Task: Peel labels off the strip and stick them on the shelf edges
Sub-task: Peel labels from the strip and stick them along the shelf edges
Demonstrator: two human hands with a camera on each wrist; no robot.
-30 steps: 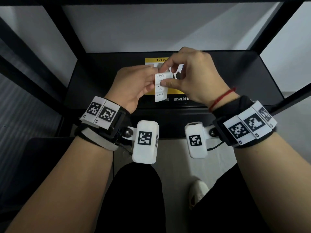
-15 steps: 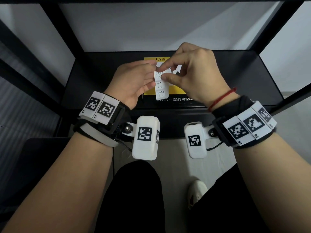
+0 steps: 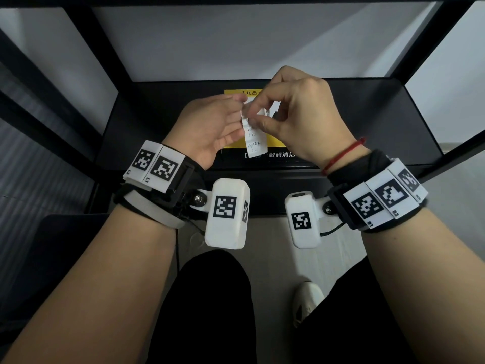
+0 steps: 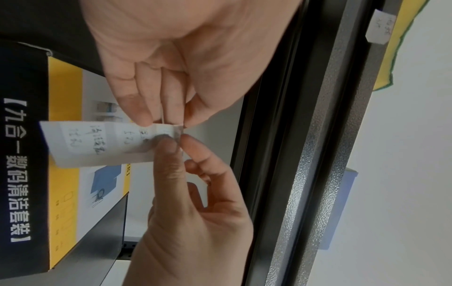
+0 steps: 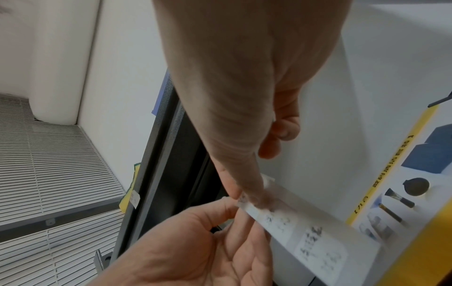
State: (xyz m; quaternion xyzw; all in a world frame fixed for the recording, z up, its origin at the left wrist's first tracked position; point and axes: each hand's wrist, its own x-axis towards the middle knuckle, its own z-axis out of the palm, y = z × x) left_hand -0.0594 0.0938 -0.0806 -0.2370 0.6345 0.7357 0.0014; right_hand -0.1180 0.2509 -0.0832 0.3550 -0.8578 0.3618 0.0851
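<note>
Hands are meeting over the black shelf (image 3: pixel 367 122). The left hand (image 3: pixel 207 130) is holding the top of the paper strip (image 3: pixel 256 137) from the side, and its fingers (image 4: pixel 146 100) are pinching the strip's edge against the thumb. The right hand (image 3: pixel 296 114) is pinching the top end of the same strip between its thumb and first finger, and its other fingers (image 3: pixel 275 111) are curling in behind. In the left wrist view, the right thumb is pressing on the top label (image 4: pixel 162 139), right at the tip of the strip, but I cannot tell if the label is coming off.

The strip is hanging down from the fingers, loose at the bottom. It is white with small handwriting on each label. It is not touching the shelf.

Under the fingers, a yellow and black box (image 3: pixel 236 147) is lying flat on the shelf. It has white letters on its black part and little pictures of brushes (image 5: pixel 398 199) on top.

Far from the fingers, in the wrist views, a small white label (image 4: pixel 379 29) is sticking on the edge of another grey shelf bar (image 4: pixel 325 154), next to a yellow cloth (image 4: pixel 401 54).

Below the hands, dark trousers (image 3: pixel 210 311) and a white shoe (image 3: pixel 307 298) are showing.
</note>
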